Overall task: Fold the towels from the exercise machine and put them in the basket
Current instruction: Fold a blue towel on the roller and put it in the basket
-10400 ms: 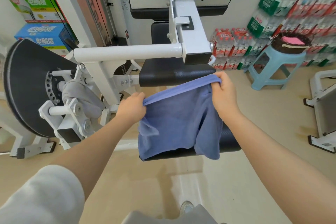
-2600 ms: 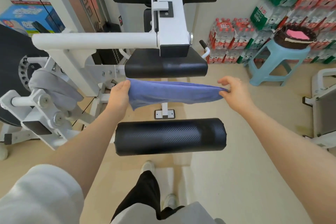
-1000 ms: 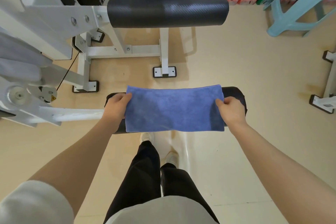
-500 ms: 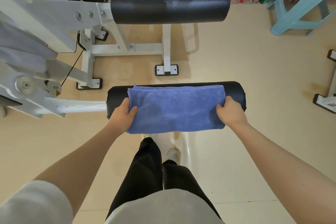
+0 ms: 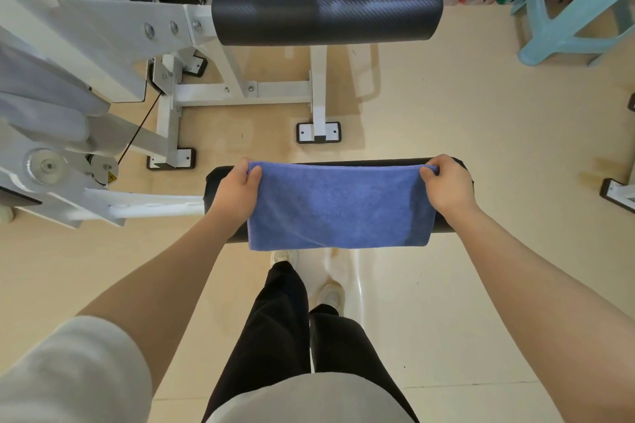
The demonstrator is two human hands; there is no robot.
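The person wears a pale grey top with short sleeves (image 5: pixel 68 371) that leave both forearms bare, its hem (image 5: pixel 309 402) showing at the bottom edge. Below it are black trousers (image 5: pixel 281 319) and light-coloured shoes (image 5: pixel 331 295). No rings or watch show on either hand.
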